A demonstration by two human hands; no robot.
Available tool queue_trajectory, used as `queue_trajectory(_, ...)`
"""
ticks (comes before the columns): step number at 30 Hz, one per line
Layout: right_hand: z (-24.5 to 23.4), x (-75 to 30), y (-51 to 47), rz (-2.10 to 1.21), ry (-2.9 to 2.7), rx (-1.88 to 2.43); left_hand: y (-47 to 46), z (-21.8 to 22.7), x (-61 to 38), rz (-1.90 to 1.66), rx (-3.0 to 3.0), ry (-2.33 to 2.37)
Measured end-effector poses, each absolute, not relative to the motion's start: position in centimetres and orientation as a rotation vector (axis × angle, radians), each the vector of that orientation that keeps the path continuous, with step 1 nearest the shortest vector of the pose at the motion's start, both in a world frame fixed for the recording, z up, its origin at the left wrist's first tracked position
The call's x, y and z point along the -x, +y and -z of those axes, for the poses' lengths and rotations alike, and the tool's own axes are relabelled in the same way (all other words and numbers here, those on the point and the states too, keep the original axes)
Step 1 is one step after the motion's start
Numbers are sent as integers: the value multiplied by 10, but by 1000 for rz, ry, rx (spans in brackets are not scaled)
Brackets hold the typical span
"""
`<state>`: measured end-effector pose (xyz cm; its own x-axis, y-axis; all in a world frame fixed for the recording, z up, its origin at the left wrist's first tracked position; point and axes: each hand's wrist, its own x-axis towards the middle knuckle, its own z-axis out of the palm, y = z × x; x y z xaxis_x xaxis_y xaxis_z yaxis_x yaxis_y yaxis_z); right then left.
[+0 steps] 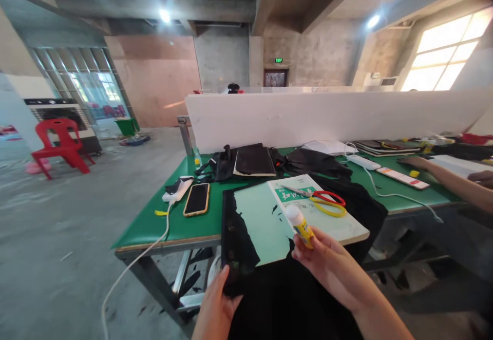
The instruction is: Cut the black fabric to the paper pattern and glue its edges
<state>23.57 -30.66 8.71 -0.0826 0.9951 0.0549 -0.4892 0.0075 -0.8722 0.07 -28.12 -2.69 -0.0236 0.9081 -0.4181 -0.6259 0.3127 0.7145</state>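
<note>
My right hand (327, 263) is closed around a yellow glue stick (304, 231), whose white cap points up and away from me. Below and to the left, my left hand (219, 299) grips the near left corner of an open book's cover (239, 242), thumb on top. Black material with a ragged edge covers that cover's left strip, and its inside (258, 222) is pale green. On the book's right-hand page (346, 227), which has a green title band, lie scissors (321, 199) with one red and one yellow handle.
A phone (196, 200) and a white power strip (178, 190) with a trailing cord lie on the green table (154, 232). Black cloth (319, 163) and a black book (254, 160) sit behind. At right, another person's arm (450, 178) rests near a second phone (402, 177).
</note>
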Motion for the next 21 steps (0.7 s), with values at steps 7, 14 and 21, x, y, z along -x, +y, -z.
queue_trajectory(7,-36,-215,-331,-1394,-737,1010,-286,25,-24,-1238,-189,952)
queue_trajectory(14,-38,-195,-323,-1074,-714,1137,-288,34,-24,-1273,-205,913)
queue_trajectory(21,-58,-152,-295,-1413,-415,686,-288,33,-24,-1262,-254,1032)
